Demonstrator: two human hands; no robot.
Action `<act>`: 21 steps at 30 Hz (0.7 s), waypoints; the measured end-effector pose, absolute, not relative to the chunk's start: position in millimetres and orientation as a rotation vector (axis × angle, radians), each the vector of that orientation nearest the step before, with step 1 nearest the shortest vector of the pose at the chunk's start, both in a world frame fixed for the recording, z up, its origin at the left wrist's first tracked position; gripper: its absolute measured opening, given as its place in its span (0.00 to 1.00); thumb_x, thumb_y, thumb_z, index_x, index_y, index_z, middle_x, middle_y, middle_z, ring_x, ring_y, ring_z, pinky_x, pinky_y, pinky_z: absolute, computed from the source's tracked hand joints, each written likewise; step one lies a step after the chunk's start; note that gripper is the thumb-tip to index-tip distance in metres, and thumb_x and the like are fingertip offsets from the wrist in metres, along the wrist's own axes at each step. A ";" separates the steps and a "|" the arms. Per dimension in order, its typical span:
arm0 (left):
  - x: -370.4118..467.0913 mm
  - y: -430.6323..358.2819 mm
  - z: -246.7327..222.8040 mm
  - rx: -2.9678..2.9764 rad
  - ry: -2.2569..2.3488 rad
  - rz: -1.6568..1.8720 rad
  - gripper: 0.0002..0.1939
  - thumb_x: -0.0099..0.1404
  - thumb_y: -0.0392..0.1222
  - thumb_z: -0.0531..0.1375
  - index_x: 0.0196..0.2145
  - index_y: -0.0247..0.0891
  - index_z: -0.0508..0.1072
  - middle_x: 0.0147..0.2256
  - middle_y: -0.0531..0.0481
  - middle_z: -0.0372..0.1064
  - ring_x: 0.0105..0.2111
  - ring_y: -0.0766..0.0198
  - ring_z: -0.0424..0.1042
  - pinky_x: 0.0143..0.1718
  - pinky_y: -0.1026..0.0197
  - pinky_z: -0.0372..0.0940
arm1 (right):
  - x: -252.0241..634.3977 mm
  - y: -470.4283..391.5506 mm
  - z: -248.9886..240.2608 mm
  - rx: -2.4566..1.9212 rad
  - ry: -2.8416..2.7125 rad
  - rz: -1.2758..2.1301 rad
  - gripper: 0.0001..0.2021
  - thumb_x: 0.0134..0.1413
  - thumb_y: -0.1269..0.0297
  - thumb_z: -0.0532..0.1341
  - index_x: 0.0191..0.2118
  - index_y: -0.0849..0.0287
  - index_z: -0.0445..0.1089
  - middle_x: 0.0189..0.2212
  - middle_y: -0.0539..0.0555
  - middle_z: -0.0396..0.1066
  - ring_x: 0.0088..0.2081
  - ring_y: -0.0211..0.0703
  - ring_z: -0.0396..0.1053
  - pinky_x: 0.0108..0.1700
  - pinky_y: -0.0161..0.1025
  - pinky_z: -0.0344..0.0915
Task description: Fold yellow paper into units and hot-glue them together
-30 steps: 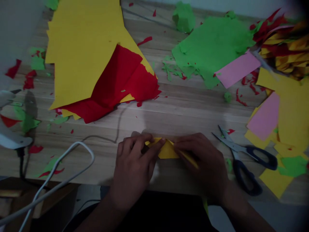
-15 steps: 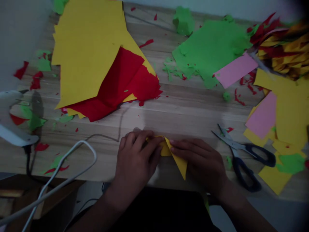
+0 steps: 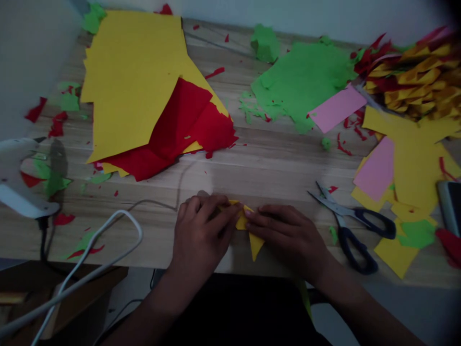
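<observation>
Near the front edge of the table, both my hands are on a small folded piece of yellow paper (image 3: 255,246). My left hand (image 3: 205,230) pinches its left part, with the fingers curled over the top edge. From the right, my right hand (image 3: 288,235) presses its fingertips on the folded flap, and a pointed corner hangs below them. The fingers cover much of the paper. To the right of my right hand lie scissors (image 3: 347,211) with dark handles, blades apart.
Large yellow sheets (image 3: 133,62) lie at the back left under a red piece (image 3: 180,120). Green paper (image 3: 298,77) and a pile of folded yellow and red pieces (image 3: 418,81) are further right. A white glue gun (image 3: 25,192) and white cable (image 3: 118,216) are at the left.
The flap under my right fingers has folded further over to the left, and its hanging corner shows smaller. My right hand has shifted slightly left. The view has turned slightly.
</observation>
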State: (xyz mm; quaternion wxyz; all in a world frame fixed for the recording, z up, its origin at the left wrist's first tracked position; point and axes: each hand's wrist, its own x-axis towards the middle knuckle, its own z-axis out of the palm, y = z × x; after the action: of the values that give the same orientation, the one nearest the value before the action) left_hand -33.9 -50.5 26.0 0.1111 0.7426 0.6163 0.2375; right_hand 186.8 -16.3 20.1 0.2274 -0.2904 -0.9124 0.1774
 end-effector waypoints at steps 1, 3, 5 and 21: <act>-33.8 -50.5 25.9 2.214 1.798 0.670 0.13 0.67 0.39 0.62 0.48 0.52 0.79 0.44 0.49 0.75 0.40 0.53 0.67 0.39 0.51 0.60 | 186.5 -16.0 20.3 -0.794 -2.509 0.489 0.13 0.64 0.73 0.59 0.51 0.55 0.75 0.51 0.51 0.77 0.51 0.48 0.73 0.47 0.47 0.75; -33.4 -50.8 26.3 2.256 1.792 0.628 0.14 0.67 0.40 0.62 0.48 0.54 0.79 0.46 0.48 0.74 0.41 0.52 0.66 0.39 0.51 0.59 | 186.4 -14.9 20.8 -0.783 -2.508 0.492 0.13 0.64 0.73 0.59 0.50 0.56 0.75 0.50 0.51 0.78 0.50 0.48 0.72 0.47 0.46 0.74; -33.2 -51.1 27.1 2.256 1.805 0.613 0.13 0.67 0.40 0.61 0.47 0.54 0.79 0.46 0.49 0.74 0.41 0.52 0.66 0.39 0.51 0.59 | 187.0 -13.8 20.8 -0.764 -2.523 0.505 0.13 0.64 0.73 0.59 0.51 0.56 0.75 0.51 0.50 0.77 0.51 0.48 0.71 0.47 0.47 0.72; -33.6 -50.4 29.7 2.190 1.822 0.564 0.13 0.69 0.40 0.60 0.49 0.49 0.77 0.47 0.47 0.71 0.42 0.53 0.65 0.40 0.50 0.59 | 184.0 -14.0 21.5 -0.823 -2.445 0.553 0.13 0.65 0.73 0.58 0.51 0.58 0.75 0.52 0.49 0.77 0.51 0.45 0.70 0.51 0.44 0.71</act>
State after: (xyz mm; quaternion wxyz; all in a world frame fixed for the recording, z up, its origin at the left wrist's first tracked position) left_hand -33.6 -50.4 29.7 0.1184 0.7489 0.6229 0.1928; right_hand 184.0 -14.0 21.5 0.2491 -0.3022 -0.8975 0.2030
